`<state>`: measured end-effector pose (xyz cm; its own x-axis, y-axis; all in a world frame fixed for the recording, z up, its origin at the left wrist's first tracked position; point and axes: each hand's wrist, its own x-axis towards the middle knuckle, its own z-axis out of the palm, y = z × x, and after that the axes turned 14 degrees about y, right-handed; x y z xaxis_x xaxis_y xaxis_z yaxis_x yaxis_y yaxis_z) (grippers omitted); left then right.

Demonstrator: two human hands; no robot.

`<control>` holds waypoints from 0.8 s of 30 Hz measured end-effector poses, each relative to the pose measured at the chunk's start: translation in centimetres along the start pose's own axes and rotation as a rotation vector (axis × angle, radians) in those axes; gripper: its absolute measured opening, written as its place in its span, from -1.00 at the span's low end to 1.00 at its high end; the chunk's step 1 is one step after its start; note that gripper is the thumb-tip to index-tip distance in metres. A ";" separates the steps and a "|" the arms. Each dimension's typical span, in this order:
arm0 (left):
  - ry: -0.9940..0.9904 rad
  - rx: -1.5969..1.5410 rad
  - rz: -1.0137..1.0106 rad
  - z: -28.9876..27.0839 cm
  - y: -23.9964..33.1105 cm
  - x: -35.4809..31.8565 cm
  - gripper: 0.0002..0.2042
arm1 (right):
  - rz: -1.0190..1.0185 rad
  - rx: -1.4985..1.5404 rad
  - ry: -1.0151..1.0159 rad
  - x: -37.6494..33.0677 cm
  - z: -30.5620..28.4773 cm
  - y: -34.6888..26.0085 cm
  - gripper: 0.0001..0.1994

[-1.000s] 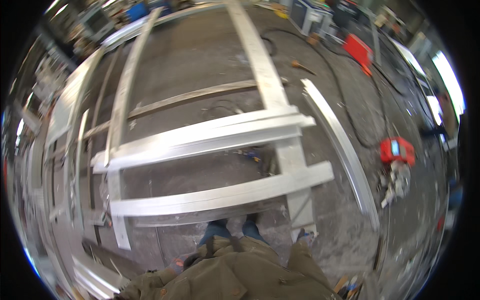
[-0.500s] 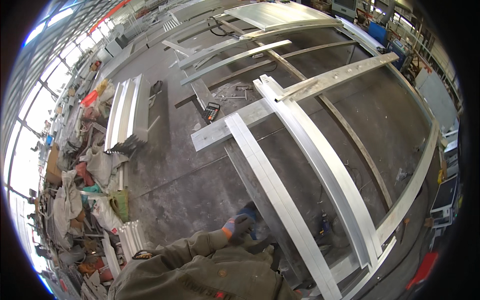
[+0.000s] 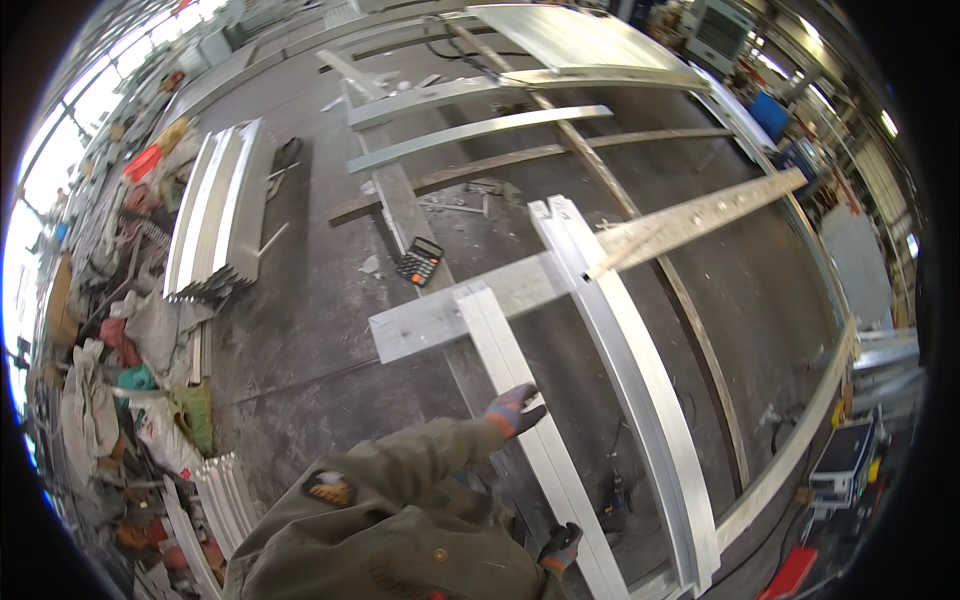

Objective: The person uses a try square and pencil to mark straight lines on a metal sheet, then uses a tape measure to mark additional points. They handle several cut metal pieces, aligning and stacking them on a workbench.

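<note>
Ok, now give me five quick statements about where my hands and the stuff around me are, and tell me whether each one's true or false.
1. Your left hand is over the near silver bar. True.
2. Your right hand is farther from your body than your left. False: the left reaches farther out along that bar.
3. The calculator is in your left hand. False: it lies beyond the hands, near the far end of that bar.
4. A bundle of ridged metal profiles lies left of the calculator. True.
5. The green bag is to the right of your hands. False: it is to their left.
</note>
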<state>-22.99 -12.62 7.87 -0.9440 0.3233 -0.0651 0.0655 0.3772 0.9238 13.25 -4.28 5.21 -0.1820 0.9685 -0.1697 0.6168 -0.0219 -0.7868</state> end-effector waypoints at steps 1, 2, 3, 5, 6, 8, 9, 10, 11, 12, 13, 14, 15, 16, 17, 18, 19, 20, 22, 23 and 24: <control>0.051 0.143 0.081 1.3 0.7 3.2 -0.36 | 0.049 -0.146 0.024 0.0 0.2 0.0 -0.73; 0.041 0.230 0.115 2.5 1.5 6.4 -0.25 | 0.046 -0.257 0.037 0.0 0.1 0.2 -0.74; 0.049 0.364 0.136 3.8 2.6 9.8 -0.18 | 0.044 -0.362 0.056 0.0 0.1 0.5 -0.74; 0.046 0.334 0.153 6.0 4.5 15.9 -0.14 | 0.049 -0.578 0.110 0.0 -0.2 1.7 -0.76; 0.073 0.387 0.183 6.9 5.3 18.1 -0.15 | 0.054 -0.639 0.128 0.0 -0.5 2.4 -0.76; 0.087 0.504 0.214 8.5 6.7 21.7 -0.16 | 0.076 -0.647 0.148 -0.1 -0.9 3.8 -0.78; 0.068 0.575 0.213 9.1 7.3 23.3 -0.17 | 0.086 -0.631 0.151 -0.1 -0.9 4.5 -0.78; 0.052 0.658 0.216 9.7 7.8 24.7 -0.18 | 0.097 -0.601 0.152 0.0 -1.0 5.0 -0.78; 0.040 0.691 0.210 10.4 8.2 25.9 -0.18 | 0.110 -0.576 0.149 0.0 -0.9 5.5 -0.79; 0.033 0.736 0.208 10.9 8.5 27.2 -0.17 | 0.116 -0.544 0.144 0.2 -0.8 6.0 -0.79; 0.025 0.779 0.207 11.3 8.5 28.1 -0.17 | 0.122 -0.515 0.138 0.4 -0.6 6.4 -0.79; 0.018 0.820 0.204 11.7 8.3 28.9 -0.16 | 0.127 -0.479 0.137 0.6 -0.4 6.8 -0.79; 0.012 0.854 0.202 12.3 8.1 29.7 -0.16 | 0.126 -0.443 0.133 0.9 -0.2 7.2 -0.79; -0.006 0.889 0.198 12.9 7.9 30.3 -0.16 | 0.127 -0.394 0.129 1.1 0.2 7.7 -0.79; -0.039 0.910 0.165 13.5 7.6 31.2 -0.15 | 0.122 -0.338 0.123 1.4 0.6 8.0 -0.78; -0.062 0.898 0.121 14.1 7.3 32.3 -0.18 | 0.115 -0.283 0.125 1.7 1.0 8.3 -0.78; -0.049 0.893 0.118 14.8 6.9 32.7 -0.21 | 0.111 -0.220 0.127 2.0 1.5 8.4 -0.77; -0.040 0.890 0.116 15.2 6.3 33.0 -0.24 | 0.105 -0.156 0.134 2.3 1.9 8.3 -0.77; -0.020 0.860 0.107 16.1 5.4 33.8 -0.38 | 0.094 -0.053 0.143 2.9 2.6 7.2 -0.75; -0.024 0.797 0.068 16.4 5.1 34.4 -0.51 | 0.044 -0.135 0.158 3.3 2.8 6.1 -0.76; -0.029 0.748 0.016 16.6 4.8 34.7 -0.61 | 0.020 -0.162 0.157 3.8 3.2 4.7 -0.73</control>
<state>-50.03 14.82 3.79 -0.9327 0.3532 -0.0732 0.2919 0.8583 0.4221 12.98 -1.51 -1.04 -0.0547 0.9953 -0.0797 0.7365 -0.0137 -0.6763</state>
